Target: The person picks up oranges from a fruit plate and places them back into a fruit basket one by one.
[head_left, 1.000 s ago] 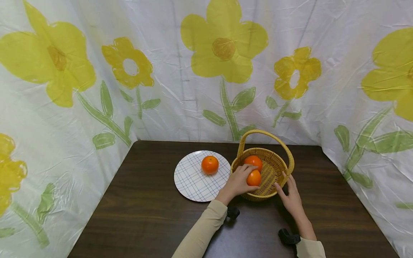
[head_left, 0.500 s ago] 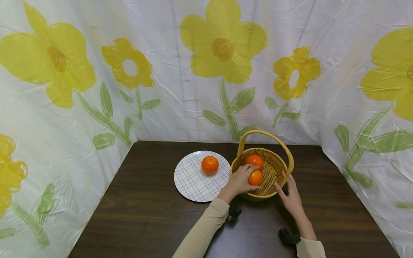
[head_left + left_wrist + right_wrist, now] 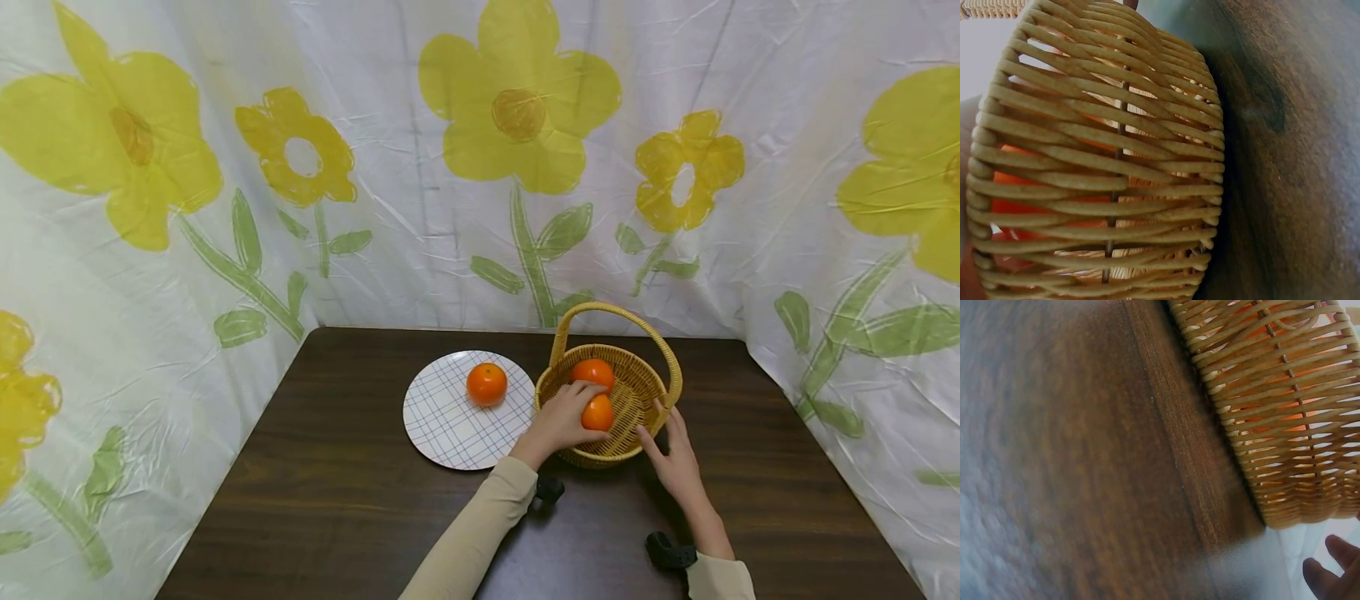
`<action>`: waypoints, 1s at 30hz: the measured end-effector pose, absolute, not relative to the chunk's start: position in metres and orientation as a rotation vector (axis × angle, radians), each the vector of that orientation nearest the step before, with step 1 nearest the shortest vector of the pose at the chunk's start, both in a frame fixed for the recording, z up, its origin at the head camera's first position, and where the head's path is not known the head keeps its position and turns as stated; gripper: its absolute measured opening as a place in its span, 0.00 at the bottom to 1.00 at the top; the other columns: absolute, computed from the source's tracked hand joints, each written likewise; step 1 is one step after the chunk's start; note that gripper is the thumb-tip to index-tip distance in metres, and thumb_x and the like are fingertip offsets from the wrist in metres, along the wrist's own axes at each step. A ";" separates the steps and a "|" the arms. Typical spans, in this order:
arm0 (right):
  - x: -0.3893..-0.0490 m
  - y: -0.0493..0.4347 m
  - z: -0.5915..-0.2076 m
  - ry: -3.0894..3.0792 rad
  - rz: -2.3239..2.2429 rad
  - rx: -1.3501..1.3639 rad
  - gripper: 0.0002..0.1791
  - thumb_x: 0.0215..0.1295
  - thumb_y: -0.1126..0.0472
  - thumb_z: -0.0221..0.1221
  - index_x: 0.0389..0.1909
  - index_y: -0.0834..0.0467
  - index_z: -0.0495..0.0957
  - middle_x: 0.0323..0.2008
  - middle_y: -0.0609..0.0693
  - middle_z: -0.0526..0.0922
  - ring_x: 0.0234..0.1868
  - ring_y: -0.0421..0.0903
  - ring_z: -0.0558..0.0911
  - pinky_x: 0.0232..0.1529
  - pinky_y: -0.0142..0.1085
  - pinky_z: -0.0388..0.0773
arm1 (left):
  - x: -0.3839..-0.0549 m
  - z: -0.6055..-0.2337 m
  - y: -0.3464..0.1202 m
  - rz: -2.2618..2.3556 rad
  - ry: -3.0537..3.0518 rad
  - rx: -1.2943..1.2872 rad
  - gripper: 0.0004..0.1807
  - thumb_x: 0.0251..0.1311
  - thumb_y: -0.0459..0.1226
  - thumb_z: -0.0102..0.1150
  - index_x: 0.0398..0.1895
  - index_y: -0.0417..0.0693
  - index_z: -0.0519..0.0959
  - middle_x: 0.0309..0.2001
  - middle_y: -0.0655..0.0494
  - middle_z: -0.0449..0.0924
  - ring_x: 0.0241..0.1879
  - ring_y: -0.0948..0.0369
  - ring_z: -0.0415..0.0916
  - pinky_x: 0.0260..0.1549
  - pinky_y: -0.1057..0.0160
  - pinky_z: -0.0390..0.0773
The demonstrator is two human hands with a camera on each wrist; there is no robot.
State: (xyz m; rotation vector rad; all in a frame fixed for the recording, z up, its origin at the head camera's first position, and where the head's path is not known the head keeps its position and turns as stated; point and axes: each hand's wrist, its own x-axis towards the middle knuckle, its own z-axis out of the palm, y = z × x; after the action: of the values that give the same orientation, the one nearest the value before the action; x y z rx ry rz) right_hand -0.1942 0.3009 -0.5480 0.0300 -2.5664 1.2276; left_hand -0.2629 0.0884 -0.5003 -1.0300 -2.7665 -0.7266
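Note:
In the head view my left hand [image 3: 563, 421] reaches over the near left rim of a wicker basket [image 3: 633, 408], thumb and fingers curled round an orange [image 3: 597, 413] inside it. A second orange [image 3: 593, 374] sits behind that one, partly covered by the fingers. At the basket's right side, by the foot of its handle, my right hand [image 3: 677, 462] touches the rim with spread, fairly straight fingers. Orange colour shows through the basket's weave [image 3: 1085, 162] in the left wrist view. Fingertips [image 3: 1319, 575] of the right hand appear beyond the basket wall [image 3: 1285, 412] in the right wrist view.
Left of the basket lies a white plate [image 3: 442, 421] with a blue grid, bearing another orange [image 3: 487, 384]. Both stand on a dark wooden table [image 3: 322, 467]. A white curtain [image 3: 420, 250] with yellow flowers hangs round the table's back and sides.
The left hand has shifted slightly right with the orange it grips. The orange behind has moved a little right too. The right hand and basket stay nearly still.

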 end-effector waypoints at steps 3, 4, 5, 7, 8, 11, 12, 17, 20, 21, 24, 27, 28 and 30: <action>-0.194 0.300 -0.548 -2.568 1.227 0.029 0.35 0.66 0.52 0.54 0.70 0.58 0.53 0.71 0.59 0.46 0.67 0.67 0.53 0.56 0.68 0.54 | -0.264 -0.500 0.090 -0.725 -2.753 -1.047 0.40 0.46 0.58 0.66 0.64 0.61 0.66 0.60 0.58 0.67 0.53 0.57 0.69 0.43 0.63 0.76; -0.195 0.300 -0.548 -2.568 1.226 0.029 0.35 0.66 0.52 0.54 0.70 0.58 0.54 0.71 0.59 0.46 0.67 0.67 0.53 0.56 0.68 0.54 | -0.264 -0.500 0.091 -0.721 -2.751 -1.051 0.40 0.46 0.58 0.66 0.64 0.61 0.66 0.60 0.58 0.67 0.53 0.57 0.69 0.43 0.63 0.76; -0.195 0.300 -0.548 -2.567 1.226 0.028 0.35 0.66 0.52 0.54 0.70 0.58 0.54 0.71 0.59 0.46 0.67 0.67 0.53 0.56 0.68 0.54 | -0.264 -0.500 0.092 -0.719 -2.750 -1.054 0.40 0.46 0.57 0.66 0.64 0.61 0.66 0.60 0.58 0.67 0.53 0.56 0.69 0.43 0.63 0.76; -0.195 0.300 -0.548 -2.568 1.229 0.027 0.35 0.66 0.52 0.54 0.70 0.59 0.54 0.71 0.59 0.46 0.67 0.67 0.53 0.56 0.68 0.54 | -0.264 -0.501 0.092 -0.718 -2.753 -1.056 0.40 0.46 0.57 0.66 0.64 0.60 0.66 0.60 0.58 0.67 0.53 0.56 0.69 0.43 0.63 0.76; -0.195 0.300 -0.548 -2.568 1.233 0.026 0.35 0.66 0.52 0.54 0.70 0.59 0.54 0.71 0.59 0.46 0.67 0.67 0.53 0.56 0.68 0.54 | -0.265 -0.501 0.093 -0.716 -2.756 -1.057 0.40 0.46 0.57 0.66 0.64 0.60 0.66 0.60 0.58 0.67 0.53 0.56 0.69 0.43 0.63 0.76; -0.194 0.300 -0.547 -2.569 1.240 0.024 0.35 0.66 0.51 0.54 0.70 0.59 0.54 0.71 0.58 0.46 0.67 0.67 0.53 0.56 0.68 0.53 | -0.265 -0.501 0.094 -0.715 -2.767 -1.058 0.40 0.46 0.57 0.66 0.64 0.60 0.65 0.60 0.58 0.67 0.54 0.56 0.69 0.44 0.62 0.76; -0.194 0.300 -0.547 -2.569 1.242 0.024 0.35 0.66 0.51 0.54 0.70 0.59 0.54 0.71 0.58 0.46 0.67 0.67 0.52 0.55 0.68 0.53 | -0.266 -0.501 0.095 -0.716 -2.771 -1.057 0.40 0.46 0.57 0.66 0.64 0.60 0.65 0.61 0.58 0.67 0.54 0.56 0.69 0.44 0.62 0.76; -0.194 0.301 -0.547 -2.567 1.237 0.027 0.35 0.66 0.52 0.54 0.70 0.59 0.54 0.71 0.58 0.46 0.67 0.67 0.53 0.55 0.68 0.54 | -0.268 -0.503 0.097 -0.707 -2.786 -1.054 0.40 0.46 0.57 0.66 0.64 0.61 0.65 0.61 0.58 0.66 0.54 0.57 0.68 0.44 0.62 0.76; -0.193 0.301 -0.547 -2.564 1.230 0.031 0.35 0.66 0.52 0.54 0.70 0.59 0.54 0.71 0.59 0.46 0.67 0.67 0.53 0.55 0.67 0.54 | -0.268 -0.505 0.099 -0.699 -2.792 -1.051 0.40 0.45 0.57 0.66 0.64 0.61 0.65 0.61 0.59 0.66 0.54 0.57 0.68 0.44 0.62 0.76; -0.193 0.301 -0.547 -2.564 1.227 0.032 0.35 0.66 0.52 0.54 0.70 0.59 0.54 0.71 0.59 0.46 0.67 0.67 0.54 0.55 0.67 0.55 | -0.268 -0.505 0.099 -0.697 -2.793 -1.051 0.40 0.45 0.57 0.66 0.64 0.61 0.65 0.61 0.59 0.66 0.54 0.57 0.68 0.44 0.62 0.76; -0.193 0.300 -0.546 -2.566 1.223 0.033 0.35 0.66 0.52 0.54 0.70 0.59 0.54 0.71 0.59 0.46 0.67 0.67 0.54 0.55 0.67 0.55 | -0.268 -0.505 0.099 -0.685 -2.789 -1.049 0.40 0.46 0.57 0.66 0.64 0.61 0.65 0.61 0.59 0.67 0.54 0.57 0.69 0.44 0.63 0.76; -0.193 0.300 -0.546 -2.570 1.221 0.030 0.35 0.66 0.52 0.54 0.70 0.59 0.54 0.71 0.59 0.46 0.67 0.67 0.54 0.55 0.67 0.55 | -0.268 -0.505 0.099 -0.683 -2.785 -1.048 0.39 0.47 0.56 0.65 0.64 0.61 0.65 0.61 0.59 0.66 0.54 0.57 0.69 0.44 0.63 0.76; -0.193 0.300 -0.546 -2.571 1.220 0.030 0.35 0.66 0.52 0.54 0.70 0.59 0.54 0.71 0.59 0.46 0.67 0.67 0.54 0.55 0.67 0.55 | -0.268 -0.505 0.099 -0.682 -2.787 -1.046 0.39 0.48 0.57 0.65 0.64 0.61 0.65 0.61 0.59 0.66 0.54 0.58 0.69 0.44 0.63 0.76; -0.193 0.300 -0.546 -2.572 1.220 0.027 0.35 0.66 0.51 0.54 0.70 0.59 0.54 0.71 0.59 0.46 0.67 0.66 0.54 0.56 0.67 0.55 | -0.267 -0.504 0.098 -0.683 -2.790 -1.042 0.39 0.48 0.57 0.65 0.64 0.62 0.65 0.61 0.60 0.66 0.54 0.58 0.69 0.44 0.63 0.76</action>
State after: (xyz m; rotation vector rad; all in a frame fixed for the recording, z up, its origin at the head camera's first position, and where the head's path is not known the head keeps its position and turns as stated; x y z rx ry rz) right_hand -0.1934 0.3001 -0.5460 0.0271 -2.5723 1.2203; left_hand -0.2673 0.0983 -0.5045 -1.0418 -2.7904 -0.6830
